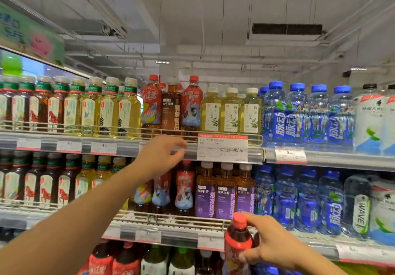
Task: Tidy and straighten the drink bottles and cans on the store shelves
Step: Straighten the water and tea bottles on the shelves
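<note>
My right hand grips a red-capped black tea bottle by its shoulder, in front of the lower shelf. My left hand reaches up to the front rail of the top shelf, fingers loosely curled and holding nothing, just below a brown tea bottle. That brown bottle stands between two red-capped black tea bottles. Yellow-green tea bottles stand to their right.
Blue sports-drink bottles fill the right of both shelves. Purple-labelled tea bottles and more red-label bottles stand on the middle shelf. A white price tag hangs on the top shelf's edge. Dark and yellow tea bottles line the left.
</note>
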The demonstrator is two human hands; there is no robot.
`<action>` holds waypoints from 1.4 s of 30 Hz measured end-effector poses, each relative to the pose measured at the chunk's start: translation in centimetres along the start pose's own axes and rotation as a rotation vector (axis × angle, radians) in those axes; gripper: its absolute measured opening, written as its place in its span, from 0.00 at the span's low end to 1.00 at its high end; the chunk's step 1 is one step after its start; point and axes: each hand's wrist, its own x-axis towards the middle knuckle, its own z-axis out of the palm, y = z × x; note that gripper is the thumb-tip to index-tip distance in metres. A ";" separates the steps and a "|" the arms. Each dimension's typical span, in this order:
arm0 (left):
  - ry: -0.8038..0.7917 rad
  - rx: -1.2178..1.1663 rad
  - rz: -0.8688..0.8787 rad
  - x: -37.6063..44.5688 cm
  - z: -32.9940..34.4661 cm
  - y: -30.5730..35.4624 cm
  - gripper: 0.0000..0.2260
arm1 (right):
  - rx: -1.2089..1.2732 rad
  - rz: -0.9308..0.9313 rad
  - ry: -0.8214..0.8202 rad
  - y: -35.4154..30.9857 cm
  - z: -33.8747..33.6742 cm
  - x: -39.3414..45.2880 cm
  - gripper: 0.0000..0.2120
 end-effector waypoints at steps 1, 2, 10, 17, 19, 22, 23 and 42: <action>0.029 0.033 -0.001 1.2 -0.9 -0.2 0.11 | 0.009 -0.016 0.008 -0.7 -0.8 0.2 0.23; 0.057 0.062 -0.002 2.5 -1.7 -0.3 0.11 | 0.016 -0.028 0.015 -1.3 -1.5 0.5 0.23; 0.163 0.242 -0.059 9.7 -5.5 -0.6 0.22 | 0.078 -0.134 0.168 -5.4 -7.7 4.5 0.33; 0.124 0.232 -0.152 12.2 -5.4 -1.7 0.31 | 0.074 -0.193 0.205 -9.6 -12.9 7.4 0.40; 0.132 0.211 -0.162 12.6 -5.2 -1.6 0.32 | 0.067 -0.191 0.210 -10.4 -14.2 7.9 0.39; 0.149 0.150 -0.165 13.2 -4.8 -1.4 0.33 | 0.075 -0.206 0.226 -11.6 -15.5 8.4 0.32; 0.162 0.127 -0.177 13.4 -4.6 -1.5 0.33 | 0.073 -0.214 0.231 -11.9 -15.8 8.5 0.31; 0.155 0.276 -0.319 17.4 -5.5 -1.5 0.25 | 0.069 -0.224 0.225 -12.3 -16.3 8.1 0.26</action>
